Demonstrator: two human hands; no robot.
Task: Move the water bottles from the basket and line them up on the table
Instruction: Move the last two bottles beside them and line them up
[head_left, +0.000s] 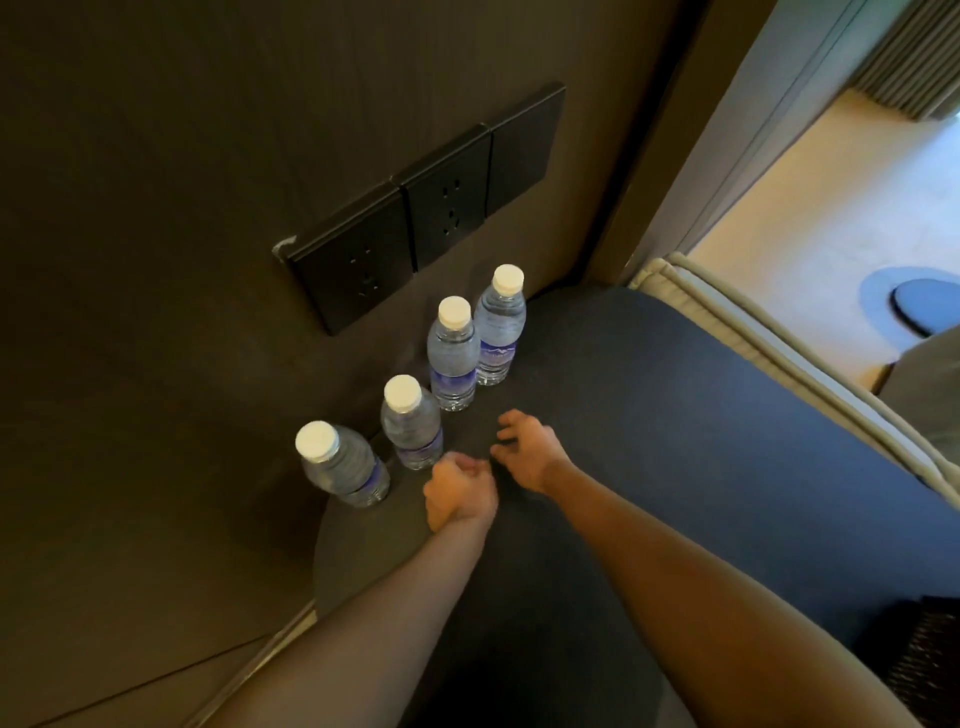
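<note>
Head view, looking down: four water bottles stand upright along the wall edge of the dark table (675, 415), white caps up, long axes vertical. Far bottle (500, 332) and second bottle (453, 358) are almost touching; third bottle (413, 423) sits a little apart from them, and the nearest bottle (343, 465) stands apart again at the table's left rim. A loose row, bowing with the table's edge.

Both hands are empty. The left hand (460, 491) is curled into a loose fist, just beside the foot of the third bottle, so it is the closer hand to the two bottles that want tidying. The right hand (527, 449) has its fingers spread and bent, gripping nothing, hovering over bare tabletop with the bottles up and to its left.

The basket may be the dark woven thing (924, 665) at the lower right corner; I cannot tell whether bottles remain in it.

Room: a black socket panel (421, 218) on the wall above the row, a pale cushion edge (779, 358) on the right.
</note>
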